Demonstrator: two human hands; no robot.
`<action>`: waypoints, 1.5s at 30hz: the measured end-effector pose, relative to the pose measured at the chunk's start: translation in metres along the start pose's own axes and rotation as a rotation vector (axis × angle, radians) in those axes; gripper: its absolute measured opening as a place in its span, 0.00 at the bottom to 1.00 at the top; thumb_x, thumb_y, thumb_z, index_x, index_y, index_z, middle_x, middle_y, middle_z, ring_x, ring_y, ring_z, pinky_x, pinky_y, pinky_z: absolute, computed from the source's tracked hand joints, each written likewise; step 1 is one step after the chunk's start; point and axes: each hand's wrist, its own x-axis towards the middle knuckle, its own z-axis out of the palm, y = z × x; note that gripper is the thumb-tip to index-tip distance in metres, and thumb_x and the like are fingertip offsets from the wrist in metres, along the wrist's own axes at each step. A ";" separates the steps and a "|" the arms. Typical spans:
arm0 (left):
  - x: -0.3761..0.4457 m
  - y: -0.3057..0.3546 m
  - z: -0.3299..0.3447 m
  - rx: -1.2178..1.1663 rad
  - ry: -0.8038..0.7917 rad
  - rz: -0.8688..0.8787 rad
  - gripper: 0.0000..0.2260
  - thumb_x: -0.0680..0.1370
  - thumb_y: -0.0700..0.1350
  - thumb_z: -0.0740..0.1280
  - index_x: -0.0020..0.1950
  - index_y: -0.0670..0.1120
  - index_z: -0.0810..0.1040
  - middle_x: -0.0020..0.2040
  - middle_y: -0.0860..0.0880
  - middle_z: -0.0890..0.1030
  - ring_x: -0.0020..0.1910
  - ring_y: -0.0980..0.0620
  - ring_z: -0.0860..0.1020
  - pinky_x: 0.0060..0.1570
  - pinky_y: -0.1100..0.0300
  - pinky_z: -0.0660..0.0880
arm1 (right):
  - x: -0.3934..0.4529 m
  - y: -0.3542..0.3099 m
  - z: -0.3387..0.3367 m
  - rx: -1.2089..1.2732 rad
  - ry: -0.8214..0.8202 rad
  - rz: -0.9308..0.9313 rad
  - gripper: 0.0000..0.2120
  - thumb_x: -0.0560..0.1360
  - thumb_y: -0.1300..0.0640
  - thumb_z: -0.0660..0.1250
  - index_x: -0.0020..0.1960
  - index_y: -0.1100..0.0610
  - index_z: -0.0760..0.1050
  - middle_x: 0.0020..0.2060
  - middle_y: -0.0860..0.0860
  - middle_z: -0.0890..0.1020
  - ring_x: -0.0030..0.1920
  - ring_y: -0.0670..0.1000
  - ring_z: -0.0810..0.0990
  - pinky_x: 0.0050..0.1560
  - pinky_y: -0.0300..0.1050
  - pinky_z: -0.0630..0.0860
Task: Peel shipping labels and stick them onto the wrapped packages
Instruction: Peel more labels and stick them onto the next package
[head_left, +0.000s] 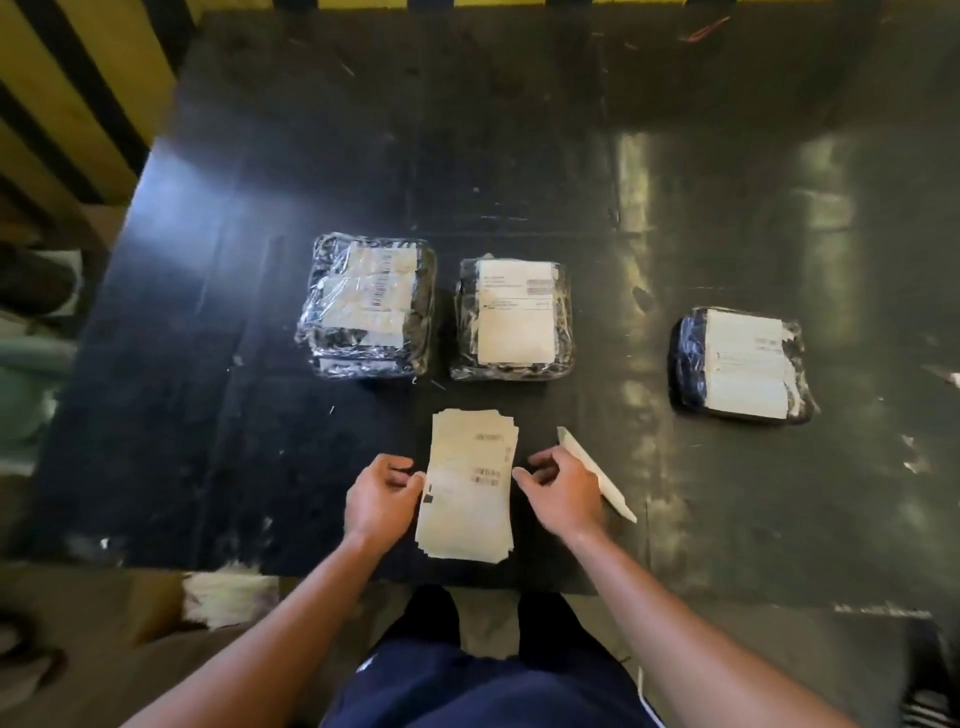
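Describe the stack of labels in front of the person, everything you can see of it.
The stack of labels is a loose pile of cream paper sheets lying flat on the black table, near its front edge, their edges fanned unevenly. The top sheet shows dark barcode blocks and faint print, too blurred to read. The left hand touches its left edge with curled fingers; the right hand sits at its right edge. A white strip lies to its right, apart from it.
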 end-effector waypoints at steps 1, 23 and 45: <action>0.002 -0.004 0.000 0.006 -0.032 -0.006 0.10 0.80 0.49 0.74 0.59 0.50 0.80 0.46 0.54 0.83 0.44 0.60 0.81 0.44 0.60 0.78 | 0.000 -0.004 0.010 -0.011 -0.029 0.043 0.13 0.74 0.46 0.78 0.52 0.52 0.80 0.40 0.44 0.83 0.40 0.44 0.81 0.42 0.42 0.76; 0.018 -0.026 0.005 0.001 -0.209 -0.049 0.13 0.78 0.48 0.76 0.58 0.51 0.76 0.51 0.51 0.86 0.49 0.54 0.86 0.39 0.59 0.83 | -0.003 -0.005 0.042 0.167 0.110 0.297 0.05 0.76 0.57 0.78 0.45 0.55 0.82 0.44 0.48 0.85 0.45 0.48 0.82 0.48 0.46 0.78; -0.060 0.090 -0.118 -0.510 -0.383 0.339 0.10 0.83 0.47 0.68 0.64 0.49 0.82 0.57 0.52 0.88 0.57 0.51 0.86 0.59 0.47 0.80 | -0.098 -0.148 -0.060 0.486 -0.168 -0.374 0.04 0.80 0.59 0.72 0.52 0.59 0.84 0.46 0.55 0.88 0.46 0.55 0.85 0.55 0.56 0.83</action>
